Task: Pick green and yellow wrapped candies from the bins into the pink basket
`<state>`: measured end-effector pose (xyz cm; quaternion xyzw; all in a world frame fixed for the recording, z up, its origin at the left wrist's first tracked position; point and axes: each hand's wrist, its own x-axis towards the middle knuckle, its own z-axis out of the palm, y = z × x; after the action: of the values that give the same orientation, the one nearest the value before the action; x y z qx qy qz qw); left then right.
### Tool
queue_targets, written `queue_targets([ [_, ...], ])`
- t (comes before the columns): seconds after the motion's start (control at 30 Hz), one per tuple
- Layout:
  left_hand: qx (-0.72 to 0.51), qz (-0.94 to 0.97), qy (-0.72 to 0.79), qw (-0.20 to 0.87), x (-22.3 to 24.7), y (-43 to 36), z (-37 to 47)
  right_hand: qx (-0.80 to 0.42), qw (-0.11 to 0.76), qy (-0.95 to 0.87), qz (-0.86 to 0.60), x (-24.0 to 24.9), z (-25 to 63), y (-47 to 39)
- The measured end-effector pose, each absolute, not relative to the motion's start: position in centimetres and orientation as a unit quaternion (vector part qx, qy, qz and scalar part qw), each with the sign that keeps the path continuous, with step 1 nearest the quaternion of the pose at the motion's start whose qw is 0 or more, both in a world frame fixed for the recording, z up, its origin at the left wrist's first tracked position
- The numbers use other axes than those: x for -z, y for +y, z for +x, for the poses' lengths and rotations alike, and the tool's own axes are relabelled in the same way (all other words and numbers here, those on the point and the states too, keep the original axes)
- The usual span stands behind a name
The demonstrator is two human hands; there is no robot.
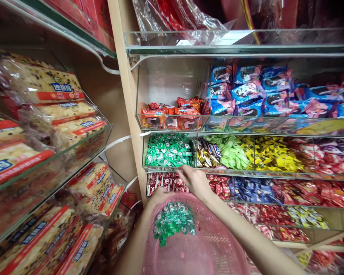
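Note:
My left hand [161, 194] is closed on the far left rim of a pink plastic basket [218, 225]. Inside the basket lies a heap of green-wrapped candies [176, 219], gathered toward its far side. Above the far rim is my right hand [196, 181], its fingers partly extended to the left, apart from each other, with nothing visible in them. It is close to the front edge of the clear bin [167, 169] that holds more green-wrapped candies [169, 151]. The undersides of its fingers are hidden.
Beside the green candies are brown-and-gold wrapped bars [208, 152], light green packets [232, 151] and yellow candies [275, 154]. Blue cookie packs [248, 89] and red packs [172, 114] fill the shelf above. Large wrapped crackers [48, 82] stand on glass-fronted shelves at left.

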<state>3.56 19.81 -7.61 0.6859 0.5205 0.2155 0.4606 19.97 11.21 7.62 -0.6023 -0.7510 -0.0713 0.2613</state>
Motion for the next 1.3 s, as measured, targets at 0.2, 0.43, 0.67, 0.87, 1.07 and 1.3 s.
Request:
queue_targets([
  [0.2,-0.21,0.699,0.524,0.439,8.1,20.2,3.6,0.139,0.156,-0.68,-0.703,-11.4,19.2,13.5],
  [0.43,-0.2,0.709,0.52,0.432,8.2,20.3,3.5,0.12,0.091,-0.675,-0.723,-12.9,17.8,15.2],
  [0.67,-0.198,0.716,0.52,0.422,8.5,20.5,3.5,0.151,0.122,-0.661,-0.724,-12.8,18.9,14.5],
  [0.87,-0.192,0.711,0.518,0.435,8.7,20.6,3.5,0.105,0.301,-0.705,-0.634,-11.9,20.6,10.7],
  [1.07,-0.2,0.717,0.516,0.424,9.0,20.6,3.5,-0.082,0.332,-0.743,-0.576,-4.0,22.4,8.4],
  [1.3,-0.199,0.711,0.516,0.434,8.8,20.4,3.5,-0.092,0.196,-0.728,-0.651,3.6,23.5,7.9],
])
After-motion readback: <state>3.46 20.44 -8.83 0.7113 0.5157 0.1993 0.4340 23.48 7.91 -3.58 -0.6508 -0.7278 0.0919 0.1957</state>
